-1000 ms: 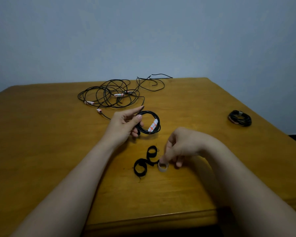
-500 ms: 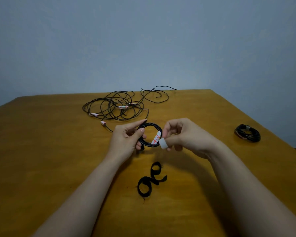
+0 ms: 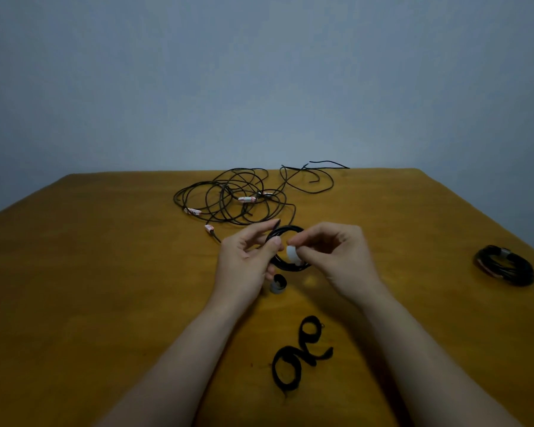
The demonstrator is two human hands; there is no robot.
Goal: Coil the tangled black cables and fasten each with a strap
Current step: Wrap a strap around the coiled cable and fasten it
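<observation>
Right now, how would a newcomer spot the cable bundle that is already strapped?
Look at the wooden table, along its right edge. The strapped bundle lies there alone. Unlike the loose tangle at the far edge, it is a tight coil with a pale band.

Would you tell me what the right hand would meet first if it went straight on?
The right hand, pinching the strap, would likely first meet the left hand at the coil; depth unclear.
</observation>
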